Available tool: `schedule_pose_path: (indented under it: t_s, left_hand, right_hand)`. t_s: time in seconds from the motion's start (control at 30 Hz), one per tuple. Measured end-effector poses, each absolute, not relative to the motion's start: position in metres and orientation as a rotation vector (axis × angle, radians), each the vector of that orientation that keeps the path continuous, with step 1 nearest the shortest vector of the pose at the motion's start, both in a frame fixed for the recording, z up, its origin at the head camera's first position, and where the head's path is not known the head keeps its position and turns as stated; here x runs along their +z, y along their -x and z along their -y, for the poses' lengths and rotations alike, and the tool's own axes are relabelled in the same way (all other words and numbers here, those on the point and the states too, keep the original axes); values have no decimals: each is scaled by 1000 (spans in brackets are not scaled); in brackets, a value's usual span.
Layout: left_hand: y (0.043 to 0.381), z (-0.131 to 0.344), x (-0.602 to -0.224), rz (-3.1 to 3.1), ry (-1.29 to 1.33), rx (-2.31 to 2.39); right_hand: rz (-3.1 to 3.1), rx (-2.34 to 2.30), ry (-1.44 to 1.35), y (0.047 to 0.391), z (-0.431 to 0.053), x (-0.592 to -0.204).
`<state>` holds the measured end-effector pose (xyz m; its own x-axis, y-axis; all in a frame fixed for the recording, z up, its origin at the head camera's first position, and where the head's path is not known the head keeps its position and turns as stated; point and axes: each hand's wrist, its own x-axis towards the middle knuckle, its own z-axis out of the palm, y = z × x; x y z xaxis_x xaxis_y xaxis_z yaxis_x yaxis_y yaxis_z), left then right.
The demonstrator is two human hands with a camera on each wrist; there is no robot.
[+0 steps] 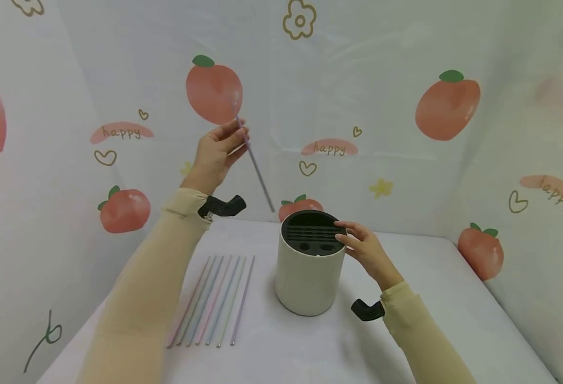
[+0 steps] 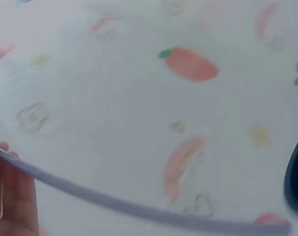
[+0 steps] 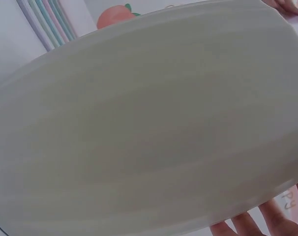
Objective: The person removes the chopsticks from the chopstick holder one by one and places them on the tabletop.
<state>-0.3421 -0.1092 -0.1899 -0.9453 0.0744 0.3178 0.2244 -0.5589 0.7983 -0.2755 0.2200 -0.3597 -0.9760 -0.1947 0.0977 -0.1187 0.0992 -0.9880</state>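
In the head view my left hand (image 1: 220, 152) is raised and pinches a thin purple straw-like stick (image 1: 260, 178). The stick slants, its lower end in the air up and left of a cream cylindrical holder (image 1: 307, 282) with a black slotted insert (image 1: 305, 248). My right hand (image 1: 365, 248) grips the right side of the holder's rim. The right wrist view shows its fingers (image 3: 277, 223) along the holder's wall (image 3: 139, 123). In the left wrist view the purple stick (image 2: 114, 202) runs from the left fingers towards the lower right.
Several pastel sticks (image 1: 214, 298) lie side by side on the white tabletop (image 1: 272, 352), left of the holder. A white cloth (image 1: 272, 106) printed with fruit and hearts hangs behind and at both sides.
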Motion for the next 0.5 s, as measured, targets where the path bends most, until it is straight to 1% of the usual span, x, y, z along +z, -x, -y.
schedule_pose_path:
  t_s: [0.1, 0.2, 0.37, 0.5]
  left_hand:
    - [340, 142, -202, 1459, 413, -2632]
    - [337, 172, -226, 1623, 349, -2547]
    - [335, 213, -284, 2092, 170, -2275]
    - [334, 237, -336, 2384, 44, -2066]
  right_hand:
    - [-2271, -2050, 335, 276, -221, -360]
    - [-2267, -2055, 336, 276, -220, -361]
    - [-2272, -2050, 332, 277, -220, -361]
    - [-2280, -2047, 329, 276, -220, -361]
